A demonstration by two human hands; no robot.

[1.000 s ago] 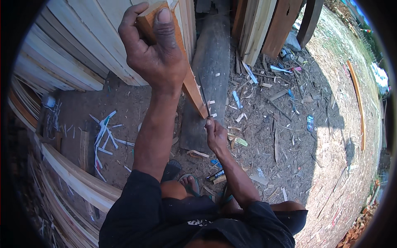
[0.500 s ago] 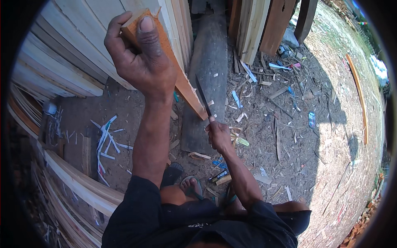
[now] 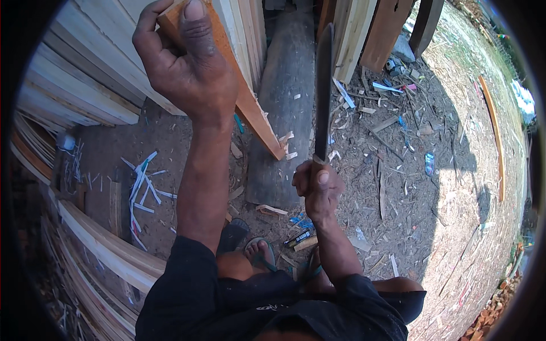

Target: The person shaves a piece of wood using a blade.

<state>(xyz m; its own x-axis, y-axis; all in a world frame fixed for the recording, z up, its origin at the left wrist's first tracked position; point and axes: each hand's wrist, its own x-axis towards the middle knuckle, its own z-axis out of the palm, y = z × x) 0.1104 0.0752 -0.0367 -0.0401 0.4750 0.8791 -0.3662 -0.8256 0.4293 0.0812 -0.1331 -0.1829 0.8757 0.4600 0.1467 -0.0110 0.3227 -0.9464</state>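
My left hand (image 3: 190,71) grips the upper end of a reddish-brown wooden board (image 3: 253,116), thumb over its top. The board slants down, its lower end resting on a long grey log (image 3: 284,79). Near that lower end, pale shavings (image 3: 286,139) curl off the edge. My right hand (image 3: 319,187) is closed round the handle of a machete (image 3: 323,91). Its long dark blade points up and away, apart from the board and to its right.
Pale planks (image 3: 91,51) lean at the left, and more boards (image 3: 355,40) stand at the far right of the log. White strips (image 3: 139,187) and wood scraps litter the ground. Stacked curved timber (image 3: 108,250) lies at the lower left. A long thin plank (image 3: 493,136) rests in sunlight.
My right hand has lifted the machete away from the board's edge, right and upward. My left hand and the board have shifted slightly left and up. Shavings now stand out at the lower end.
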